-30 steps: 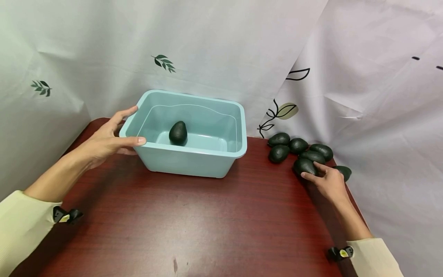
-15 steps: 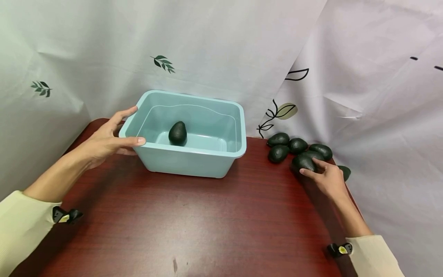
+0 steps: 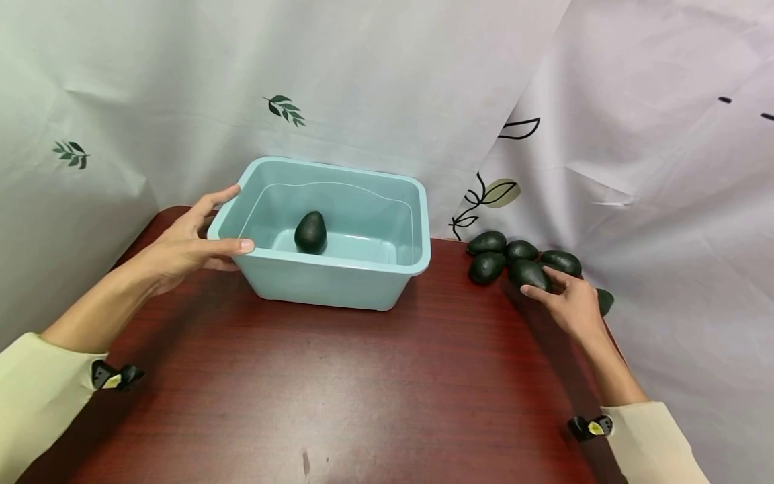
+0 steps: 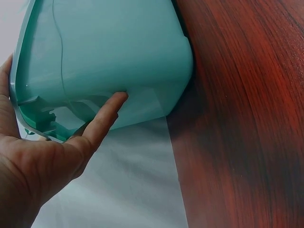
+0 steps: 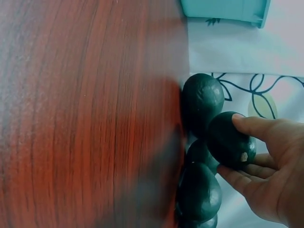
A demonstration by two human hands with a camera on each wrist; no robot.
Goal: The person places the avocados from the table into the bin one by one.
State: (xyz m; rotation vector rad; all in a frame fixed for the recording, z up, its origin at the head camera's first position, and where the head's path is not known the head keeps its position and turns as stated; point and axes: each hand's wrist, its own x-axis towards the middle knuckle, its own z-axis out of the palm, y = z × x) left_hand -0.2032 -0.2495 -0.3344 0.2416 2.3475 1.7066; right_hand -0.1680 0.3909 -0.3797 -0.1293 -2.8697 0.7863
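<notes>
Seen from the head view, with a clock laid on the bench [image 3: 363, 390] and twelve at its far side, the pale blue tub [image 3: 329, 286] stands upright towards eleven. The left hand [image 3: 184, 247] is at the tub's nine o'clock end; its grip is on the tub, thumb over the near rim, fingers against the end wall. One dark green avocado [image 3: 311, 233] lies inside the tub on its floor, nearer nine than three.

At the bench's two o'clock, the right hand [image 3: 571, 302] has a narrow grip on another fruit — the held avocado [image 3: 529, 275], pinched between thumb and fingers at the hand's ten o'clock. Whether it touches its neighbours, I cannot tell. Around it sit a nine o'clock avocado [image 3: 486, 268], a ten o'clock avocado [image 3: 486, 243], an eleven o'clock avocado [image 3: 521, 250] and a two o'clock avocado [image 3: 562, 261]. A partly hidden avocado [image 3: 605, 302] shows at the right hand's three o'clock.

White cloth [image 3: 387, 81] printed with leaves hangs behind the bench; both wrists wear pale sleeves [image 3: 45, 396].
</notes>
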